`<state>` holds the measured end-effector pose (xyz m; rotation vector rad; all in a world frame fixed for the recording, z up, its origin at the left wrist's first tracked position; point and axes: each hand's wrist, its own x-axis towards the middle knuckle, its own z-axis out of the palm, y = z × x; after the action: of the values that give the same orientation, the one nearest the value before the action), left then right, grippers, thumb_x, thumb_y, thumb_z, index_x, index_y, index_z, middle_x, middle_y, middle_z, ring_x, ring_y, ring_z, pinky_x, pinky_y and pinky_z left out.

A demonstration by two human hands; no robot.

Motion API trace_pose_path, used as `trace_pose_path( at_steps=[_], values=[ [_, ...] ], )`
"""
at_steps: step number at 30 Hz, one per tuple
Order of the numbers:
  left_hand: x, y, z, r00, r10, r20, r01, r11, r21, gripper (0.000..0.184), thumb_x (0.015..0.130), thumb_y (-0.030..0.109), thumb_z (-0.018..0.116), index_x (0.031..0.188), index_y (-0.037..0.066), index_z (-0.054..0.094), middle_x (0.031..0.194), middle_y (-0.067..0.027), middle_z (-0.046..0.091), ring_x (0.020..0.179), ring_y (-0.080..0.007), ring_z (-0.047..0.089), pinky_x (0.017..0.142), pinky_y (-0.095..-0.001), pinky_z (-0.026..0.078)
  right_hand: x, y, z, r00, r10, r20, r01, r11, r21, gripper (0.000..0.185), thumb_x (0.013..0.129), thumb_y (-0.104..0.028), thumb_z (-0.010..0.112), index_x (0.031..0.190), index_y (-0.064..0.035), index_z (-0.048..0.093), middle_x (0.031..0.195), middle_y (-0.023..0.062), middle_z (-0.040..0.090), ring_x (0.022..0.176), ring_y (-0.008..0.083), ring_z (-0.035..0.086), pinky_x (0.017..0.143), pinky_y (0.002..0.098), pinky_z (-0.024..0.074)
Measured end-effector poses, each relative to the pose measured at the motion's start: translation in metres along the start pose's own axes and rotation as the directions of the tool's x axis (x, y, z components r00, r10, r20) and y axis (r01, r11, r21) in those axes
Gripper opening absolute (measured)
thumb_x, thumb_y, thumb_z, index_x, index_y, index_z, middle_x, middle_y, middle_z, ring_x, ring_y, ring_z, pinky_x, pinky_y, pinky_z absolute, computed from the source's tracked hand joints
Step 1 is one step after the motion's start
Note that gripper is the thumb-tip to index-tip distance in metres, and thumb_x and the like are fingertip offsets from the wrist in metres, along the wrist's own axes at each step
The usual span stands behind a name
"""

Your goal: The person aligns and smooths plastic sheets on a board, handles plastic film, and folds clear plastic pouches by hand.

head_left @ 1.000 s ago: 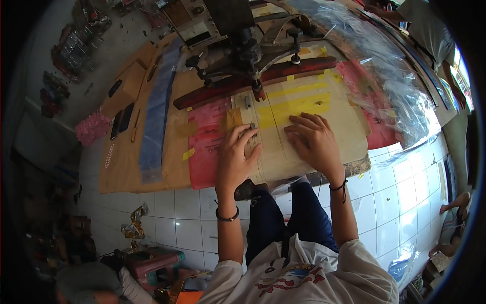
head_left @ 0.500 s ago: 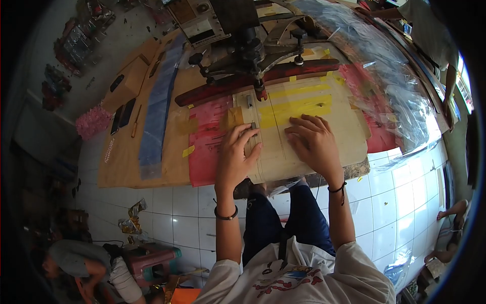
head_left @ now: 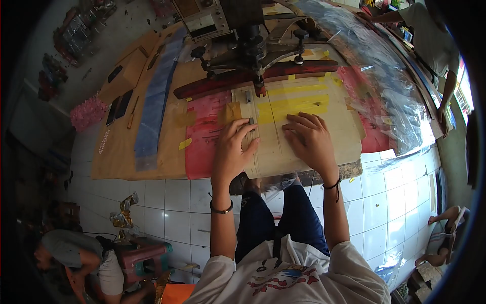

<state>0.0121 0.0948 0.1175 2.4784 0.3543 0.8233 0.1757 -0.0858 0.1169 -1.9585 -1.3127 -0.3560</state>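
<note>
My left hand (head_left: pixel 231 150) rests on the left part of a pale flat board (head_left: pixel 271 144), thumb spread away from the fingers. Its fingertips touch a small grey block (head_left: pixel 251 121), not gripped between finger and thumb. A second small grey piece (head_left: pixel 248 97) lies farther up. My right hand (head_left: pixel 312 143) lies on the board's right half, palm down with fingers slightly bent and apart, holding nothing. Yellow strips (head_left: pixel 291 107) cross the board beyond my fingers. Just past them a red-tipped rod (head_left: pixel 259 90) points down from a black machine head (head_left: pixel 250 48).
A long dark-red bar (head_left: pixel 212 86) spans the board's far side. Red sheets (head_left: pixel 205 134) flank it, with a blue strip (head_left: pixel 154 111) and phone-like dark slabs (head_left: pixel 121 106) to the left. Clear plastic film (head_left: pixel 400 111) covers the right. One person (head_left: pixel 81 258) sits lower left; another (head_left: pixel 430 40) stands upper right.
The whole view has shifted slightly, so the table appears a little higher and farther left. Both hands keep nearly the same places on the board, the left one still touching the grey block.
</note>
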Motion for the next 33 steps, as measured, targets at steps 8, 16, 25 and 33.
trace_pose_path(
  at_steps=[8,16,25,33],
  values=[
    [-0.0017,0.0003,-0.0003,1.000,0.003,-0.008,-0.003,1.000,0.013,0.034,0.091,0.017,0.077,0.123,0.006,0.072,0.132,-0.0132,0.064,0.122,-0.0345,0.062,0.105,-0.0432,0.049,0.0004,-0.0013,0.0001,1.000,0.016,0.011,-0.016,1.000,0.003,0.016,0.094,-0.021,0.070,0.102,-0.0115,0.080,0.125,0.0076,0.074,0.125,0.0312,0.062,0.112,0.0458,0.0419],
    [-0.0034,0.0009,-0.0010,1.000,0.002,-0.007,-0.002,1.000,0.013,0.034,0.091,0.017,0.077,0.123,0.006,0.072,0.132,-0.0141,0.064,0.123,-0.0351,0.062,0.105,-0.0436,0.049,0.0020,-0.0031,-0.0027,0.999,0.028,0.024,-0.028,0.999,0.023,0.016,0.094,-0.021,0.070,0.102,-0.0113,0.080,0.126,0.0082,0.074,0.125,0.0307,0.062,0.113,0.0455,0.0417],
    [-0.0010,0.0008,0.0005,1.000,0.014,-0.007,-0.014,1.000,0.014,0.034,0.091,0.016,0.076,0.122,0.005,0.071,0.132,-0.0148,0.064,0.123,-0.0355,0.061,0.106,-0.0434,0.049,0.0007,-0.0015,-0.0021,1.000,0.001,0.007,-0.001,1.000,0.019,0.017,0.093,-0.021,0.071,0.103,-0.0106,0.079,0.125,0.0078,0.075,0.124,0.0294,0.063,0.111,0.0449,0.0425],
    [-0.0012,0.0027,-0.0016,1.000,0.025,-0.003,-0.025,1.000,0.018,0.034,0.091,0.016,0.075,0.123,0.005,0.071,0.133,-0.0151,0.063,0.125,-0.0360,0.061,0.106,-0.0442,0.049,0.0005,-0.0030,-0.0012,1.000,0.010,-0.014,-0.009,1.000,0.022,0.016,0.094,-0.020,0.070,0.102,-0.0104,0.080,0.123,0.0080,0.075,0.125,0.0305,0.062,0.111,0.0450,0.0424]
  ],
)
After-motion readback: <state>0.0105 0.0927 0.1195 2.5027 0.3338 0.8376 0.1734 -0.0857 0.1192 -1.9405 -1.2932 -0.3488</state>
